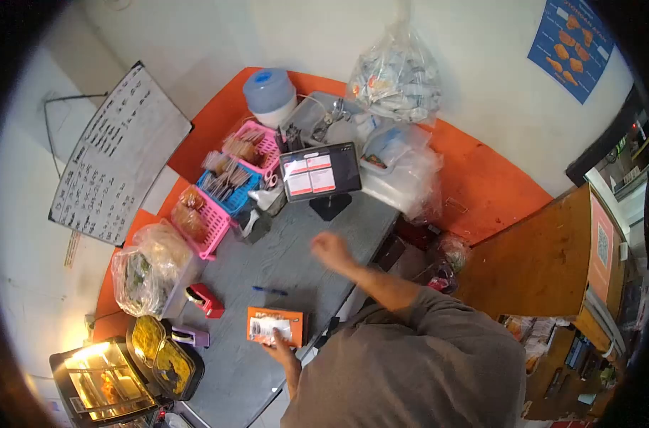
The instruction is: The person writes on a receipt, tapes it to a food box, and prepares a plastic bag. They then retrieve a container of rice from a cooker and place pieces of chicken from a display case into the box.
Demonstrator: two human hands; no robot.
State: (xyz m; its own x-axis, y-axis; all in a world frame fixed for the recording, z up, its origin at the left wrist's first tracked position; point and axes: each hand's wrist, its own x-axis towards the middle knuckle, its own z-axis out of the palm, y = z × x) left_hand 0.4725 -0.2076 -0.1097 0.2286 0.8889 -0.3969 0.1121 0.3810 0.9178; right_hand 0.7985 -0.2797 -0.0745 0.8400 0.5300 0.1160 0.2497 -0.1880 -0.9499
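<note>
Orange box (297, 330) is located at the near edge of the grey table (228, 374), just below the blue pen (270, 291) in view. Long axis is aligned roughly left-right across the view, right end dropped slightly; short ends are pointed left and right. Printed face is turned up toward the camera, lettering set along the upper long edge. White label (260, 327) with barcode is seen on that face.

Left hand (282, 354): placed at the box's lower long edge, one digit laid over the label, fingers partly extended. Whether the box is gripped or only touched can't be told.

Right hand (329, 247): motion-blurred, fingers curled in, nothing seen held; positioned over the table, below the tablet (321, 172).
</note>
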